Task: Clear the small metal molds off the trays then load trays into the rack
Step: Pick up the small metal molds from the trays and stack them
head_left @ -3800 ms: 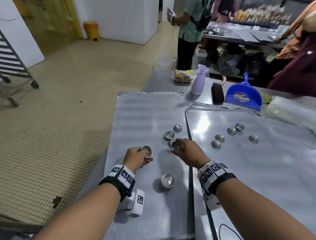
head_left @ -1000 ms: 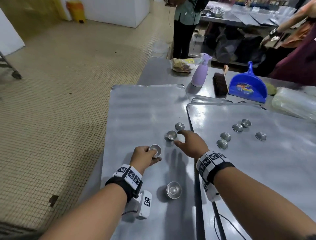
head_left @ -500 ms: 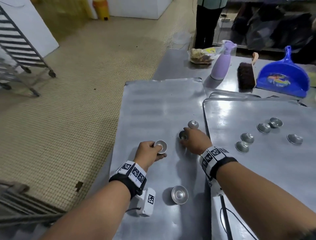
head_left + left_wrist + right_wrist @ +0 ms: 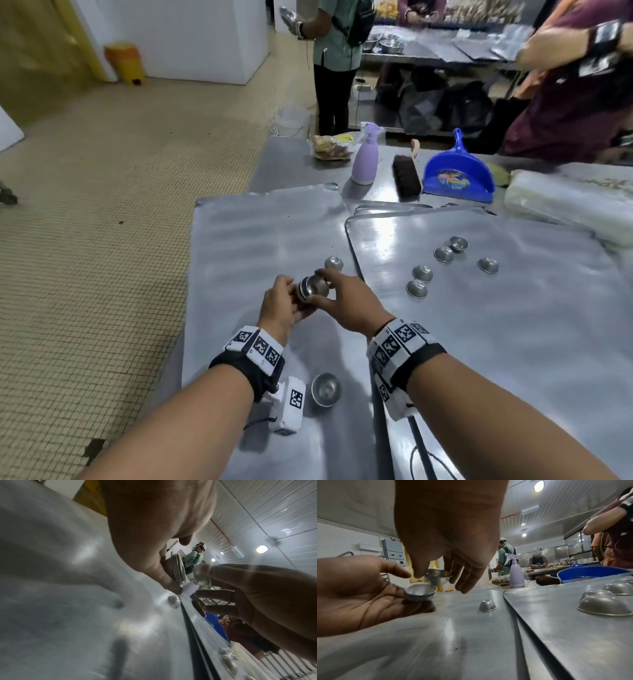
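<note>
Two flat metal trays lie side by side, the left tray and the right tray. Above the left tray my left hand holds a small stack of nested molds. My right hand pinches one more mold just above that stack. One mold sits upside down on the left tray beyond my hands. Another mold stands upright near my left wrist. Several upturned molds dot the right tray.
Beyond the trays stand a lilac spray bottle, a brush and a blue dustpan. A plastic-wrapped bundle lies at the far right. People stand behind the table. The table's left edge drops to tiled floor.
My right hand has lifted a mold off the left tray and brought it left to the stack. My left hand has risen a little with its molds.
</note>
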Motion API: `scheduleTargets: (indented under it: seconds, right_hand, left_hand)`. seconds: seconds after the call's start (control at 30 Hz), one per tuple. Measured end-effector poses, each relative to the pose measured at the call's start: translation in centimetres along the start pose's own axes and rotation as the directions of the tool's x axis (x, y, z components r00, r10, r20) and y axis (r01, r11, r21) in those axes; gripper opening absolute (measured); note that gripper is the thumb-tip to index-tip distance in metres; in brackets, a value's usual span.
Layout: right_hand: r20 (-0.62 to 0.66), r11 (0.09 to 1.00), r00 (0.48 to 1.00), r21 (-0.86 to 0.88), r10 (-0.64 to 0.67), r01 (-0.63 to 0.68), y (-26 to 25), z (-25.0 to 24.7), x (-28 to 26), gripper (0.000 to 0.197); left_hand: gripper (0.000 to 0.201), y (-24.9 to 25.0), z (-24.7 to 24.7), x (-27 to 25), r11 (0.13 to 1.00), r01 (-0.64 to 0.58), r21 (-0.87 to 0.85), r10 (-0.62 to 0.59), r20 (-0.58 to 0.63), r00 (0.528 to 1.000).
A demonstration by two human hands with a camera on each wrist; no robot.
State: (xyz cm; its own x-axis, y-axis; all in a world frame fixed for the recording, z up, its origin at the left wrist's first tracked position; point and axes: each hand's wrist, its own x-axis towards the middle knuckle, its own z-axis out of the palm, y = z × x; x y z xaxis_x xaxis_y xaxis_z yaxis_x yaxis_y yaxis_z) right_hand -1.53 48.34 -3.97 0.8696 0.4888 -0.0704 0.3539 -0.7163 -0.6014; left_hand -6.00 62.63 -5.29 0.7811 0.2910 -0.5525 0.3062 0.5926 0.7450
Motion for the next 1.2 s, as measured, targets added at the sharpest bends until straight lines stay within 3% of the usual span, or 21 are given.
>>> scheduleTargets:
  seconds: [0.1,0.23,0.43,0.7,0.87,1.03,1.2]
  right_hand:
    - [-0.058,0.999,0.998,0.026,0.031,-0.029,0.1,-0.2,-0.9,0.057]
    - [-0.064,0.999,0.997,0.031,0.036,-0.034,0.5,-0.8,-1.5,0.062]
    - [-0.158,0.987,0.975,0.000,0.156,-0.158,4.0,-1.0,0.9,0.037]
    - [-0.025,0.969,0.977,-0.124,0.212,-0.214,6.8,-0.6,6.4,0.044]
    - [0.064,0.968,0.984,-0.201,0.168,-0.152,6.8,-0.1,9.7,0.039]
    - [0.189,0.942,0.960,-0.305,0.207,-0.143,7.1,0.5,11.7,0.056]
    - [0.137,0.908,0.973,-0.402,0.188,-0.119,7.4,1.3,11.5,0.045]
  left_hand:
    - [0.034,-0.1,1.5,-0.4,1.000,0.012,0.024,-0.014,0.085,0.996]
    - [0.028,-0.6,1.4,0.0,0.998,-0.006,0.064,0.000,0.092,0.996]
    - [0.025,-0.3,-0.5,1.8,0.997,0.013,0.075,-0.015,0.026,1.000]
    - [0.011,-2.0,-2.8,4.3,0.912,-0.031,0.410,0.054,-0.044,0.998]
    - [0.017,-3.0,-3.3,5.0,0.905,-0.047,0.423,0.079,-0.059,0.995]
    - [0.017,-3.9,-3.6,4.6,0.880,-0.116,0.460,0.148,-0.033,0.988]
    - [0.014,-4.2,-3.6,4.5,0.889,-0.138,0.437,0.161,-0.016,0.987]
